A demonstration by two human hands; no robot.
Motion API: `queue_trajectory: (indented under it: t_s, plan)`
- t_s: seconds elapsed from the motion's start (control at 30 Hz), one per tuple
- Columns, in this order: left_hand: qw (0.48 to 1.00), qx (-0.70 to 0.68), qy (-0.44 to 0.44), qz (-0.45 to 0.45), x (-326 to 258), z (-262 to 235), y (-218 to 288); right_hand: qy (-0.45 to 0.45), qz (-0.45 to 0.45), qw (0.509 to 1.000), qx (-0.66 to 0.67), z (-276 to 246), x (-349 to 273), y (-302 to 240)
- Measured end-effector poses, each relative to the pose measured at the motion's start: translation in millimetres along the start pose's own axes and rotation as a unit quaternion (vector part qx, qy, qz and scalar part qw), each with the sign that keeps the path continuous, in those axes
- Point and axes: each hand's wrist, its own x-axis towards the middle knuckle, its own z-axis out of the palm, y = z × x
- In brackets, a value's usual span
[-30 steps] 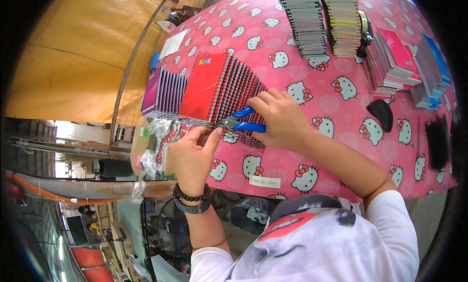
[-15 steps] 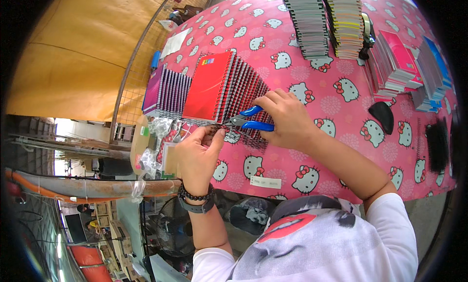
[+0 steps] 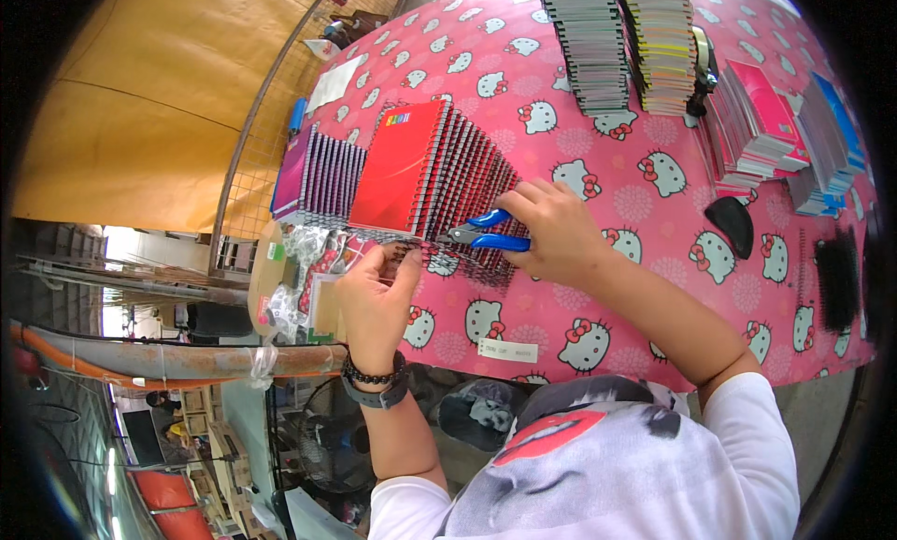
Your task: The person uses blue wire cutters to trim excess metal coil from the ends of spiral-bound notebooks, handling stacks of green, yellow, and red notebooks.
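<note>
My right hand (image 3: 559,230) grips a pair of blue-handled wire cutters (image 3: 500,242), their short metal jaws pointing left at the lower corner of the red spiral notebooks (image 3: 400,166). These notebooks stand in a fanned stack, black wire coils along their right side. Just below that corner, my left hand (image 3: 378,292) is closed with bent fingers around a dark piece of coil (image 3: 396,257), partly hidden by the fingers. A small gap separates the cutter jaws from my left thumb. Whether the jaws touch a wire is too small to tell.
Purple spiral notebooks (image 3: 318,176) stand left of the red ones. Tall notebook stacks (image 3: 589,49) rise at the back, with pink booklets (image 3: 761,106) and blue booklets (image 3: 832,138) at right. A black mouse-shaped object (image 3: 730,226) and black coils (image 3: 837,278) lie on the pink tablecloth (image 3: 668,227).
The cutters and my right hand have shifted slightly right, away from my left fingers. My left thumb has moved a little left, and more of the dark coil shows between the fingers.
</note>
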Motion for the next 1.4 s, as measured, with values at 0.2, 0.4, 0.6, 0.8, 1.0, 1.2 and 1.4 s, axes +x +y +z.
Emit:
queue_trajectory:
  t_s: [0.2,0.4,0.6,0.8,1.0,1.2,1.4]
  plan:
    - [1.0,-0.007,-0.01,0.015,-1,10,-1,-0.005,-0.025,0.999,-0.022,6,2,-2]
    - [0.999,0.034,-0.009,0.005,0,8,1,-0.086,0.062,0.994,0.012,3,-2,1]
    - [1.0,0.001,-0.008,0.017,-2,13,-8,0.012,-0.023,0.999,-0.031,3,-5,8]
    - [0.999,0.03,-0.019,0.011,-1,15,-6,-0.041,-0.013,0.999,-0.026,6,-2,2]
    - [1.0,-0.015,-0.007,0.003,-1,20,-17,-0.1,0.027,0.995,-0.002,4,-2,2]
    - [0.998,-0.048,0.003,-0.038,-4,18,-26,-0.022,0.005,1.0,-0.02,4,-6,10]
    - [1.0,-0.003,-0.003,0.007,-5,25,-11,-0.022,-0.022,0.999,-0.028,9,-7,11]
